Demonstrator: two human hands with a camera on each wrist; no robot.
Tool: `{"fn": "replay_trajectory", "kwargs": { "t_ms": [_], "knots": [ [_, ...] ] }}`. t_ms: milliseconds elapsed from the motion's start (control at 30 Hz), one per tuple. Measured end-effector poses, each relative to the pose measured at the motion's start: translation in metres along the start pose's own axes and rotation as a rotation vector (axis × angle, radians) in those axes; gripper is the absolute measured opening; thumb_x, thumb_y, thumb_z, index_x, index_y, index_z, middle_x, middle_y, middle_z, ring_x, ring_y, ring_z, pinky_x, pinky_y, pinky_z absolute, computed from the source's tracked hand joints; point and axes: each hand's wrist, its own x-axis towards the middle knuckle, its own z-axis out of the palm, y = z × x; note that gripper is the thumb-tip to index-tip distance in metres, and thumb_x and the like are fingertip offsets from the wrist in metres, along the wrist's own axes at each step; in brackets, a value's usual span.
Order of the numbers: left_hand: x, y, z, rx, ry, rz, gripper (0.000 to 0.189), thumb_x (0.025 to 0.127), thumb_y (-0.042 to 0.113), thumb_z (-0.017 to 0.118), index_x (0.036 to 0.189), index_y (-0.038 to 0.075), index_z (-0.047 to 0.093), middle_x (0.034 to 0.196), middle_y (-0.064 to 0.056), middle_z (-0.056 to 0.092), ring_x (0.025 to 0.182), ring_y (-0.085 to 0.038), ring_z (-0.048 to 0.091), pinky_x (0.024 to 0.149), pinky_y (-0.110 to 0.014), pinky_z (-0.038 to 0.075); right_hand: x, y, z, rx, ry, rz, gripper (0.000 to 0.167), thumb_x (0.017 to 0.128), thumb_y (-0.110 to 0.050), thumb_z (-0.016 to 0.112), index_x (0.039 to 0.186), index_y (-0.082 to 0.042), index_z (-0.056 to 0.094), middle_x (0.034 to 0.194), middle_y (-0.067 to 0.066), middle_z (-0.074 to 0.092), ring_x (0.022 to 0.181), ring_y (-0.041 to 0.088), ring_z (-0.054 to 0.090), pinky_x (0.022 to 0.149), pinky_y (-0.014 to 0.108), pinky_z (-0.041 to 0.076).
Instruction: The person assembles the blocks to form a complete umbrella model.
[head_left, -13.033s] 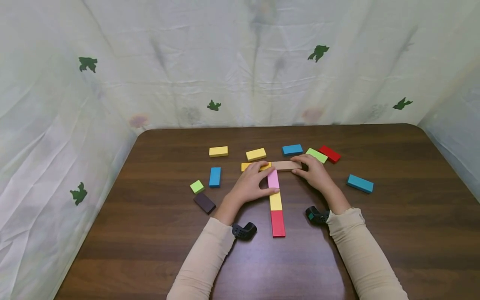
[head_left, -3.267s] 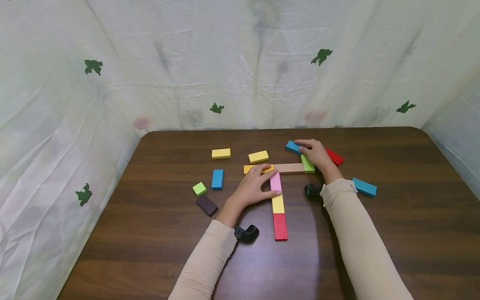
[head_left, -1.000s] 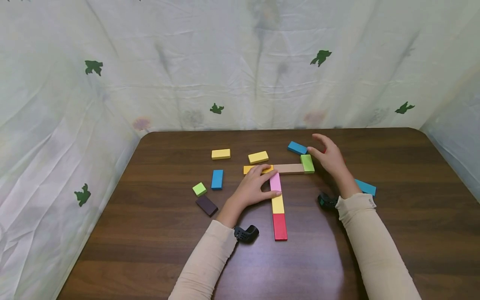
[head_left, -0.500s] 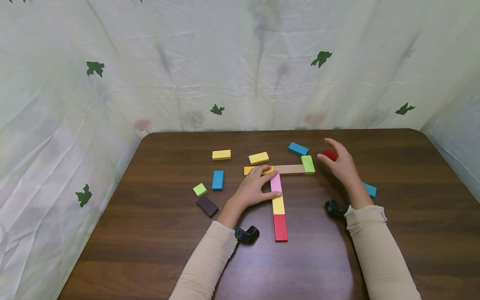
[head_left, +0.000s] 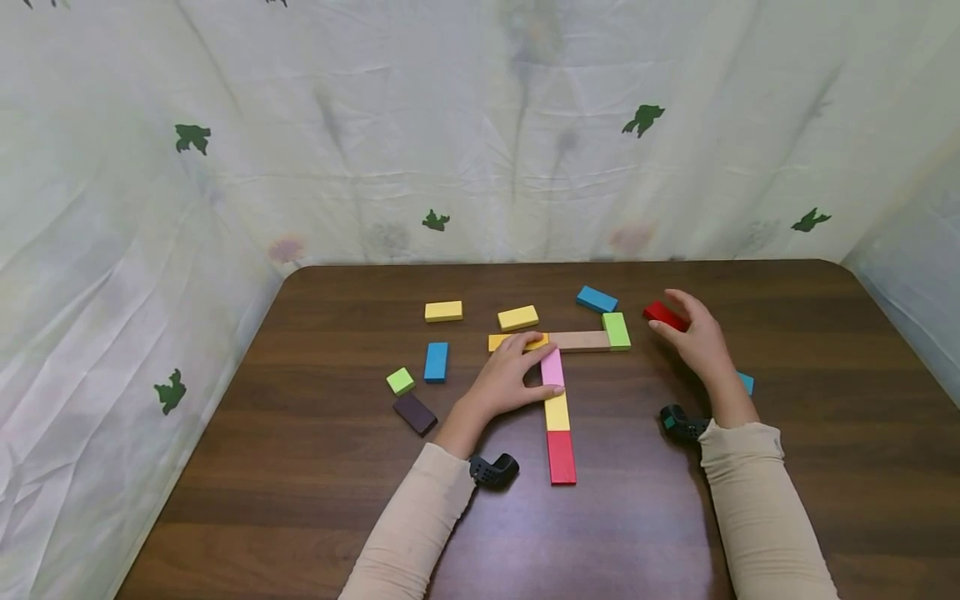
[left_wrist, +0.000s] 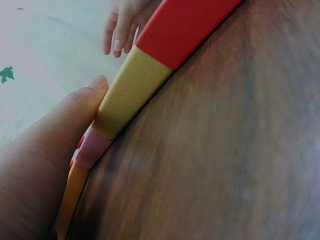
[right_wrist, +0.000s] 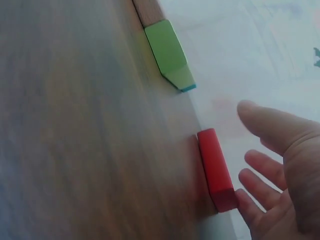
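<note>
My left hand [head_left: 506, 377] rests on a T-like layout of flat wooden blocks. Its thumb lies against the side of the yellow block [left_wrist: 131, 90], while its fingers cover part of the orange block [head_left: 498, 342] and reach the pink block [head_left: 551, 367]. A red block [head_left: 561, 457] forms the near end of the stem. Along the crossbar, a tan block [head_left: 580, 342] runs to a green block [head_left: 617, 331] set crosswise. Farther right, my right hand [head_left: 703, 342] is spread at another red block [right_wrist: 215, 162], fingertips right by its end and thumb apart from it.
Two yellow blocks [head_left: 443, 312] and a blue block [head_left: 597, 298] lie toward the back. Left of the layout are a blue block [head_left: 436, 363], a small green block [head_left: 401, 381] and a dark block [head_left: 414, 414]. My right wrist partly hides another blue block [head_left: 746, 382].
Since the oldest frame, the green block has come to the tan block's end and the far blue block has turned. My right hand has left them and moved right to the red block. My left hand stayed.
</note>
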Motion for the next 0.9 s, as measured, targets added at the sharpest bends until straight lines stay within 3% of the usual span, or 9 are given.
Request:
{"fn": "replay_trajectory", "kwargs": {
  "t_ms": [333, 533, 900],
  "knots": [
    [0.0001, 0.0001, 0.0010, 0.003, 0.001, -0.001, 0.069, 0.077, 0.059, 0.057, 0.135, 0.023, 0.043, 0.137, -0.002, 0.033, 0.126, -0.021, 0.025, 0.100, -0.040, 0.026, -0.0019, 0.0069, -0.0055, -0.048, -0.019, 0.038, 0.058, 0.087, -0.018, 0.060, 0.135, 0.001, 0.034, 0.134, 0.024, 0.034, 0.121, 0.040, 0.032, 0.095, 0.053, 0.027],
    [0.0006, -0.0002, 0.0010, 0.003, 0.002, -0.004, 0.069, 0.077, 0.059, 0.057, 0.135, 0.023, 0.044, 0.137, -0.002, 0.033, 0.126, -0.021, 0.025, 0.100, -0.040, 0.026, -0.0022, 0.0066, -0.0064, -0.081, -0.034, 0.085, 0.055, 0.087, -0.017, 0.060, 0.134, 0.001, 0.036, 0.130, 0.026, 0.036, 0.117, 0.041, 0.035, 0.093, 0.054, 0.029],
    [0.0001, -0.0001, -0.0002, -0.002, 0.005, -0.003, 0.069, 0.077, 0.059, 0.057, 0.135, 0.023, 0.044, 0.137, -0.002, 0.033, 0.126, -0.021, 0.025, 0.100, -0.041, 0.026, -0.0030, 0.0065, -0.0077, -0.128, -0.043, 0.101, 0.056, 0.087, -0.017, 0.060, 0.129, 0.009, 0.037, 0.125, 0.030, 0.036, 0.107, 0.043, 0.042, 0.088, 0.052, 0.036]
  ]
}}
